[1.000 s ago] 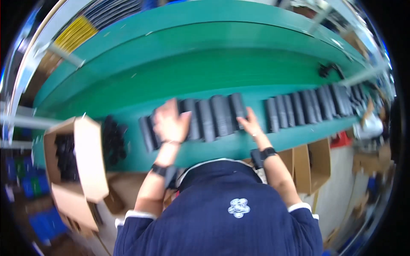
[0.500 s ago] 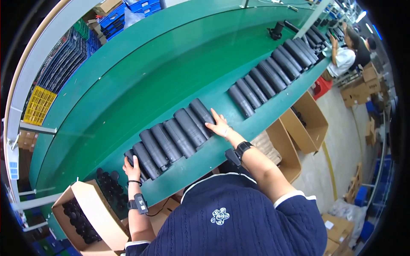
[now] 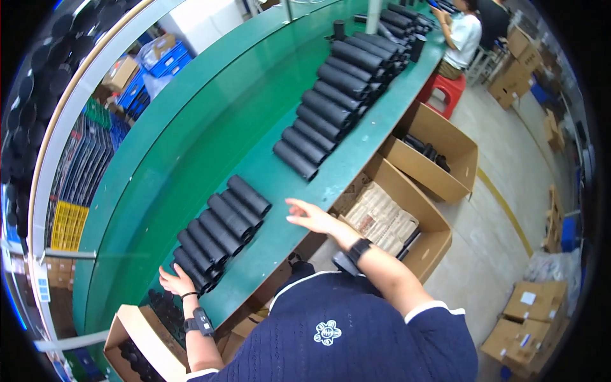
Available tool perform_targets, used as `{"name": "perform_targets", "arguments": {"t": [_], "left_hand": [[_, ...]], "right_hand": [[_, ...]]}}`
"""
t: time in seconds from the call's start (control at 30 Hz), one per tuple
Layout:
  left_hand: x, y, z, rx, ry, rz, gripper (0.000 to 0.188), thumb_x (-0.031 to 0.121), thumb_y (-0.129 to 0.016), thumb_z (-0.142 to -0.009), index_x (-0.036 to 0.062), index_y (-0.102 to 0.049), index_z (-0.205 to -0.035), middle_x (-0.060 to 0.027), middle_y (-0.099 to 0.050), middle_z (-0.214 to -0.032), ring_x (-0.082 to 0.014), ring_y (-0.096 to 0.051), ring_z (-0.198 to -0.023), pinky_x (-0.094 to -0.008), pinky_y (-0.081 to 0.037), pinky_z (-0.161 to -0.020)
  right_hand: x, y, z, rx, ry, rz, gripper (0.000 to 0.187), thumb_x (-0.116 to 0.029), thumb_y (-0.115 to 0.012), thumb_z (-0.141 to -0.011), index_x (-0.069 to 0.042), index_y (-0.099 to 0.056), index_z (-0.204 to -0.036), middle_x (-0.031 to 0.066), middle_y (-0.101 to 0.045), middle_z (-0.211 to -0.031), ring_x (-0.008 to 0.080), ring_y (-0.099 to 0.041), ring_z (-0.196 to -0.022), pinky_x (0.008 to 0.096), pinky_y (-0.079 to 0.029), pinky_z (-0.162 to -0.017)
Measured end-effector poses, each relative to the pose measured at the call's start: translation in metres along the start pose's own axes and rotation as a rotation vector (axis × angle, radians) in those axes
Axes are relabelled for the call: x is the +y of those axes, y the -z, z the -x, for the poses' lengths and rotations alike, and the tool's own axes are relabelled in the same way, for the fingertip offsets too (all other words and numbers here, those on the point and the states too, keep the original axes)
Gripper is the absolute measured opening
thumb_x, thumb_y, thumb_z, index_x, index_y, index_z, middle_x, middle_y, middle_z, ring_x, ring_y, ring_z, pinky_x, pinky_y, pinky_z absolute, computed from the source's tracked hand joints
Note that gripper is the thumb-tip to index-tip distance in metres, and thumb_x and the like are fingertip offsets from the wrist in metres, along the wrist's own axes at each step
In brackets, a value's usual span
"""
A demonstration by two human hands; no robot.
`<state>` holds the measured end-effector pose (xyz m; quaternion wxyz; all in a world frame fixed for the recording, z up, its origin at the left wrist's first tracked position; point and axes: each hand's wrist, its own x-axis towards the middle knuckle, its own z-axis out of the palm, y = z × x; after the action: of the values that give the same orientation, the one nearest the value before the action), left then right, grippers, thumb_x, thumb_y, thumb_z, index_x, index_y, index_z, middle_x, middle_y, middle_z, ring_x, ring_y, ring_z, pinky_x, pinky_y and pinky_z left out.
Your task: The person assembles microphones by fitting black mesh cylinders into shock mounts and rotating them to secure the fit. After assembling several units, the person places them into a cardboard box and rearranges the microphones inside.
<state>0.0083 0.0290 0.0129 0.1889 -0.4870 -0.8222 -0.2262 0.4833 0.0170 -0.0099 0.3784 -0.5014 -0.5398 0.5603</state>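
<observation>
A row of black cylinders (image 3: 219, 229) lies side by side on the green conveyor belt (image 3: 210, 134) in front of me. My left hand (image 3: 175, 281) rests against the near end of that row, touching the last cylinder. My right hand (image 3: 310, 216) hovers flat and open over the belt's front edge, to the right of the row, holding nothing. A longer row of black cylinders (image 3: 331, 105) stretches further along the belt.
A cardboard box (image 3: 143, 340) with black cylinders stands at my lower left. Two open boxes (image 3: 423, 223) (image 3: 445, 143) sit on the floor to my right. Another person (image 3: 461, 35) sits on a red stool (image 3: 445, 92) at the belt's far end.
My view has swung right. The near row of cylinders has slid left along the belt. My right hand has come off the row and moved right to the belt's edge.
</observation>
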Motion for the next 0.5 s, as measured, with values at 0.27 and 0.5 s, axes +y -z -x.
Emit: {"name": "perform_targets", "arguments": {"t": [0.27, 0.5], "left_hand": [[0.285, 0.094, 0.135, -0.497, -0.869, 0.654, 0.045, 0.012, -0.067, -0.071, 0.0041, -0.053, -0.114, -0.0212, -0.045, -0.116, -0.0361, -0.039, -0.113, -0.0460, -0.030, -0.098], [0.405, 0.096, 0.282, -1.121, -1.338, 0.731, 0.029, 0.014, -0.066, -0.077, 0.0071, -0.059, -0.105, -0.0154, -0.050, -0.110, -0.0343, -0.046, -0.107, -0.0408, -0.038, -0.094]], "right_hand": [[0.214, 0.112, 0.234, 0.452, -0.404, -0.016, 0.035, -0.021, -0.065, -0.084, -0.003, -0.059, -0.114, 0.0098, -0.066, -0.095, 0.0150, -0.062, -0.084, 0.0277, -0.052, -0.073], [0.298, 0.108, 0.382, 0.854, -0.870, -0.648, 0.018, -0.015, -0.057, -0.087, -0.008, -0.060, -0.102, 0.0046, -0.062, -0.075, 0.0143, -0.060, -0.061, 0.0279, -0.051, -0.054]]}}
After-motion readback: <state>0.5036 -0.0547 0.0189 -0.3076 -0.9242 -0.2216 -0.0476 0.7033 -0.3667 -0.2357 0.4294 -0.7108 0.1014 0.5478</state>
